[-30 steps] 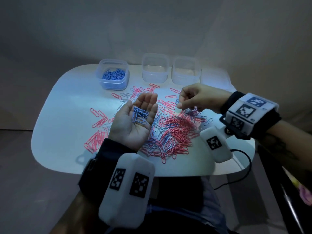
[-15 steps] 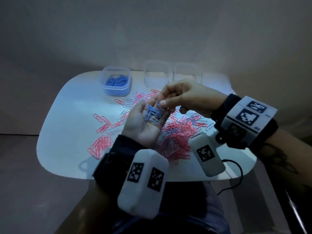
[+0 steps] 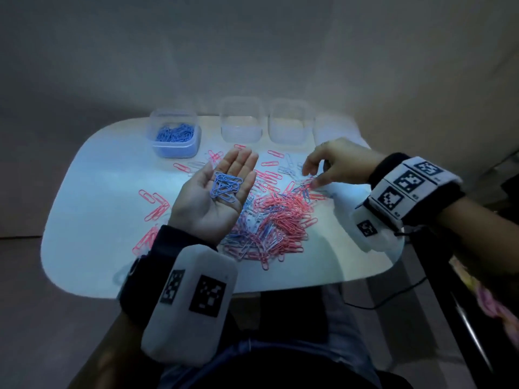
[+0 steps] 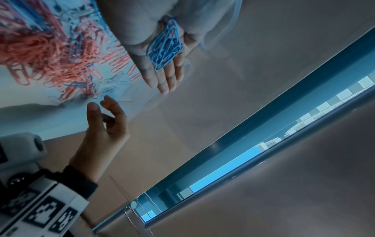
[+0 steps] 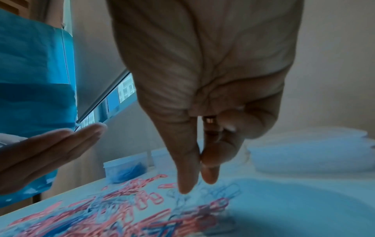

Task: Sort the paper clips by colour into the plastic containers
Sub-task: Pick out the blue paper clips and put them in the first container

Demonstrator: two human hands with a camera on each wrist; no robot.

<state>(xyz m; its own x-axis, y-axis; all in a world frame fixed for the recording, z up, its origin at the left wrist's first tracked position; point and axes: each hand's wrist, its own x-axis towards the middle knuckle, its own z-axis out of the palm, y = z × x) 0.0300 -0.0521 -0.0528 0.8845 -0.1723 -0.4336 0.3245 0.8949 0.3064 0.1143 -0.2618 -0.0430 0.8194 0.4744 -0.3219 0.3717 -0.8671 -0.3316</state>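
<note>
While left hand (image 3: 213,197) lies flat (blue clips (image 3: 226,186)), right hand (image 3: 334,164) loose, white table (image 3: 92,209), dim wall (image 3: 252,51)

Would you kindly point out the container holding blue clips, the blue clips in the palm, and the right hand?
container of blue clips (image 3: 175,148), head view, front wall.
blue clips in the palm (image 3: 225,186), head view, middle of the bunch.
right hand (image 3: 341,162), head view, back of the hand.

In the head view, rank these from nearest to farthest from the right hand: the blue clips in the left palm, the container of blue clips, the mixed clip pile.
1. mixed clip pile, right under the right hand
2. blue clips in the left palm, mid-table
3. container of blue clips, far left corner
</note>
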